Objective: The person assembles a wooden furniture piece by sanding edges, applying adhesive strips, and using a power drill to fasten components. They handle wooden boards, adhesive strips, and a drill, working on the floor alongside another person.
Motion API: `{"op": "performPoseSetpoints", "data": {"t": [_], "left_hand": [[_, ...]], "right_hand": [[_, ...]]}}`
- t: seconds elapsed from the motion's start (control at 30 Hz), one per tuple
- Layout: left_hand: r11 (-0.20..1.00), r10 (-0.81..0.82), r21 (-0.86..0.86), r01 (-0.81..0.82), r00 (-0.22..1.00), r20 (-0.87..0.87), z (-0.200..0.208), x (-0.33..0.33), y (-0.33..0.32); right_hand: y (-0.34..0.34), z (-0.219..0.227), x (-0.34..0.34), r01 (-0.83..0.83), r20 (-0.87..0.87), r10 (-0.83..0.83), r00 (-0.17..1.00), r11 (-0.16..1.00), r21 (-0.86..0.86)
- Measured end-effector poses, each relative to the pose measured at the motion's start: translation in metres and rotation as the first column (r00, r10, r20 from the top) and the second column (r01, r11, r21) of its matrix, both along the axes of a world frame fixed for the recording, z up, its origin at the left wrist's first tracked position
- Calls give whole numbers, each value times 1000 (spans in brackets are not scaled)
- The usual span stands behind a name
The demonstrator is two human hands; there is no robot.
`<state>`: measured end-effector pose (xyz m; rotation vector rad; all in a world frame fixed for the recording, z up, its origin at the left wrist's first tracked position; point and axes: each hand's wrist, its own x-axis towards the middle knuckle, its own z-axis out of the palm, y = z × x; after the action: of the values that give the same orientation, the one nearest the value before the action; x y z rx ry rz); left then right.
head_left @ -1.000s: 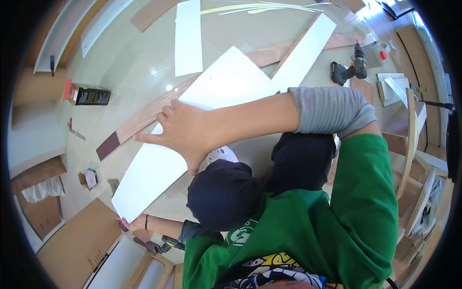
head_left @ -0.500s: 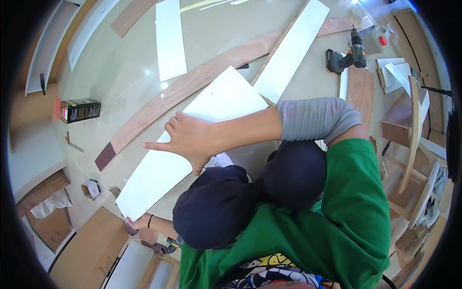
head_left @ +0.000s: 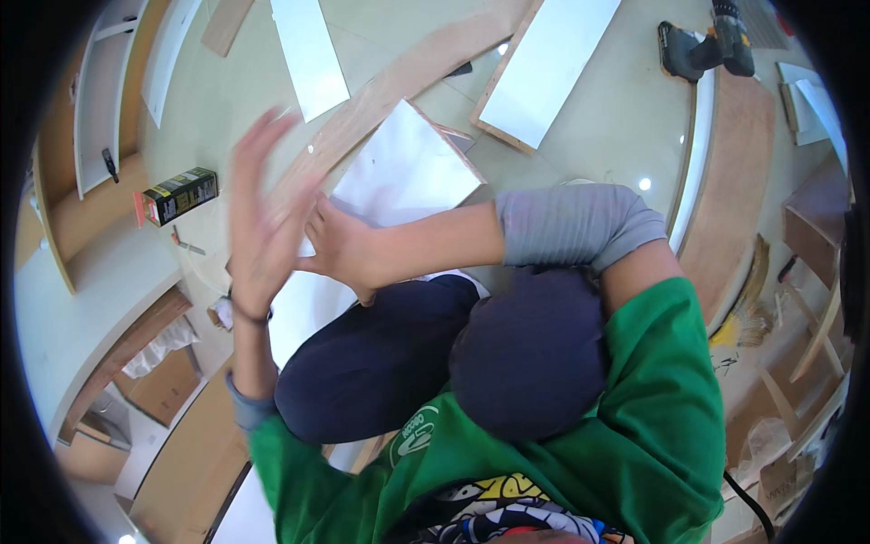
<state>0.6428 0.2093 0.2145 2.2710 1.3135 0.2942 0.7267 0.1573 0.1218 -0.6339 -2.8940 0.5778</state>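
A long white board [head_left: 399, 172] runs diagonally under my hands, its far end showing a thin wooden edge. My right hand [head_left: 343, 243] lies across it, thumb at the near edge and fingers bent toward the far edge, gripping its width. Raised to the left of it, my left hand [head_left: 263, 222] is smeared by motion; its fingers are stretched out with nothing seen in them. It hides part of the board. The board's near end passes behind my left arm and knee [head_left: 372, 363].
Beyond lie a long brown plank [head_left: 399, 86], a white panel [head_left: 313, 59] and a wood-edged white panel [head_left: 548, 77]. A cordless drill [head_left: 711, 45] stands at the far right near a brown board [head_left: 732, 172]. A black can [head_left: 179, 196] lies left, near cabinets.
My left hand has let go of the board's near end and swung up beside my right hand. The right hand stays on the board. The view has shifted, and the drill now appears nearer the top right.
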Motion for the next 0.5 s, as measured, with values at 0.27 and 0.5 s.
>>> {"op": "performPoseSetpoints", "data": {"t": [0.27, 0.5], "left_hand": [[950, -288, -193, 245, 927, -241, -66, 77, 6], [983, -170, -90, 157, 974, -152, -80, 66, -6]], "right_hand": [[-39, -55, -25, 216, -151, -183, 971, 946, 241], [-32, -32, 200, -105, -530, -703, 473, 553, -827]]}}
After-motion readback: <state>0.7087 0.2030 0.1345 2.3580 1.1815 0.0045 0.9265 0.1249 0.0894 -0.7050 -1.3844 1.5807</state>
